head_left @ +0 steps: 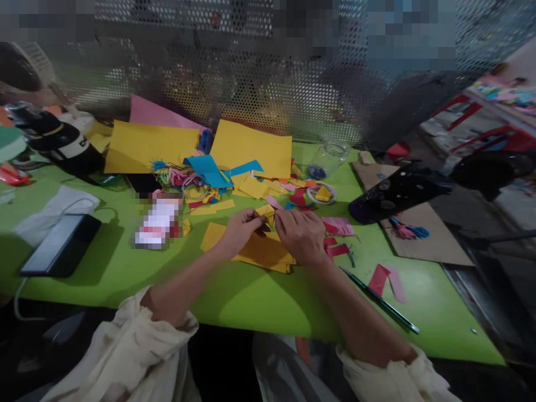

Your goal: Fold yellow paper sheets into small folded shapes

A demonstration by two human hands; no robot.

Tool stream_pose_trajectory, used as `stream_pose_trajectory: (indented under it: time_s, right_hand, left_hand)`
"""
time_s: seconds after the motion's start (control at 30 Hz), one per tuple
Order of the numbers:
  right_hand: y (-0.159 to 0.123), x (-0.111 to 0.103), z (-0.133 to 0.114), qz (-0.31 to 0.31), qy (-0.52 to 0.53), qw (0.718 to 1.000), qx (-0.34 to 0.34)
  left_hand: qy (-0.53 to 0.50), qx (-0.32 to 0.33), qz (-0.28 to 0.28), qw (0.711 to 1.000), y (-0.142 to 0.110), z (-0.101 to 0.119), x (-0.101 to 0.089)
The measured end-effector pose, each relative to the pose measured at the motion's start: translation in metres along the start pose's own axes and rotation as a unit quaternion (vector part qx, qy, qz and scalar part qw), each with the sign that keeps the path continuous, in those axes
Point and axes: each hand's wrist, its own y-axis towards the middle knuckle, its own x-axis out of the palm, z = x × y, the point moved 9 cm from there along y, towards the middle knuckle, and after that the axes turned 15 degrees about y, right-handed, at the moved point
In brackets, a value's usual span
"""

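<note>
Between my two hands is a small folded piece of yellow paper, held up over the table. My left hand pinches its left side with thumb and fingers. From the right, the curled fingers of my right hand grip its other edge; the fingertips are partly hidden. Below both hands lies a stack of orange-yellow paper sheets. Just beyond them are many yellow paper scraps, a blue paper strip and a clear ring with a yellow folded piece in it.
Large yellow sheets lean at the back near a glass jar. Dark bottles stand tilted at left and right. A pen lies front right, a phone and a power bank at left. Perforated metal borders the back.
</note>
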Motion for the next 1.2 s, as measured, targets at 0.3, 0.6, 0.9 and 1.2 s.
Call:
stream_pose_trajectory:
  time_s: [0.3, 0.6, 0.9, 1.2]
  right_hand:
    - [-0.011, 0.01, 0.041, 0.028, 0.316, 0.922, 0.224]
    - [-0.019, 0.044, 0.057, -0.031, 0.612, 0.694, 0.379]
    - [-0.022, 0.046, 0.052, -0.003, 0.618, 0.686, 0.384]
    - [-0.005, 0.016, 0.045, -0.003, 0.547, 0.802, 0.24]
  left_hand:
    - [0.015, 0.03, -0.017, 0.999, 0.002, 0.007, -0.003]
    - [0.14, 0.113, -0.058, 0.982, 0.006, 0.013, -0.003]
    - [0.096, 0.083, -0.043, 0.991, 0.011, 0.008, -0.005]
    - [-0.018, -0.005, -0.081, 0.997, 0.008, 0.0, -0.006]
